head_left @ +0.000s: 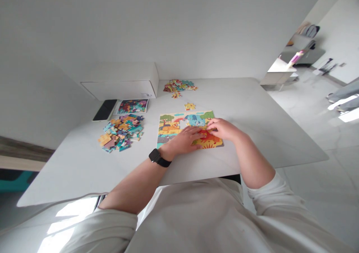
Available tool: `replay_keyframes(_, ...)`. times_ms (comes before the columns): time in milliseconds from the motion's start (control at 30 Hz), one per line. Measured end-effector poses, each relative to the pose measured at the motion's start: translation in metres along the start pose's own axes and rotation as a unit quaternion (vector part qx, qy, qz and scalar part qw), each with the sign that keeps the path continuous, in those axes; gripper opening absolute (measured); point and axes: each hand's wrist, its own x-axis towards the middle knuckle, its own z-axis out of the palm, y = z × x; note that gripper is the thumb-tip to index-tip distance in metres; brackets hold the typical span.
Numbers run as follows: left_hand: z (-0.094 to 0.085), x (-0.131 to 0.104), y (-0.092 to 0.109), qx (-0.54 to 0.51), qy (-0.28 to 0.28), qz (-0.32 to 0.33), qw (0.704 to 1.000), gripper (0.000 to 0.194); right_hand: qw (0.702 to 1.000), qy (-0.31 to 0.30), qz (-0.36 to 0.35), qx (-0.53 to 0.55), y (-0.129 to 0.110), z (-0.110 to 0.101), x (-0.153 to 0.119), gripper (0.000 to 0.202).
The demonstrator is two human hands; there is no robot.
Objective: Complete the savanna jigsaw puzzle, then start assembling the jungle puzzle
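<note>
A mostly joined jigsaw puzzle (167, 127) with animals and trees lies on the white table, with a gap near its upper middle. My left hand (186, 140), a black watch at its wrist, rests on the puzzle with fingers spread and nothing in them. At the puzzle's right side, my right hand (220, 128) touches the pieces with bent fingers; whether a piece is between them is too small to tell. One loose yellow piece (190, 106) lies just above the puzzle's top edge.
Left of the puzzle is a heap of loose pieces (122, 132). Behind it lie a picture card (132, 106), a dark phone (105, 110) and a white box (120, 89). Another pile of pieces (179, 85) sits at the back edge. A person's legs (346, 98) show far right.
</note>
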Motion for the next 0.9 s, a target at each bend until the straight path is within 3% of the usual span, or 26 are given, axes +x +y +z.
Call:
replay_keyframes(133,0.0,0.001,0.001,0.027,-0.022,-0.006,0.999,0.056,0.999,0.013,0.045,-0.027,-0.003,-0.008,-0.003,0.041)
replay_keyframes(333,0.0,0.002,-0.001,0.04,-0.031,-0.006,0.999,0.05,0.995,-0.028,0.083,-0.046,-0.007,-0.009,-0.003,0.045)
replay_keyframes(633,0.003,0.002,0.002,0.057,-0.035,-0.009,0.998,0.053,0.996,-0.036,0.073,-0.036,-0.008,-0.007,-0.002,0.048)
replay_keyframes(800,-0.001,-0.001,0.0,0.041,-0.002,0.0,0.999,0.043,0.995,-0.04,0.086,-0.033,-0.007,-0.006,-0.002,0.046)
replay_keyframes(900,-0.012,-0.004,-0.005,0.025,0.055,-0.017,0.998,0.031,0.994,-0.05,0.086,-0.042,-0.004,-0.005,-0.002,0.045)
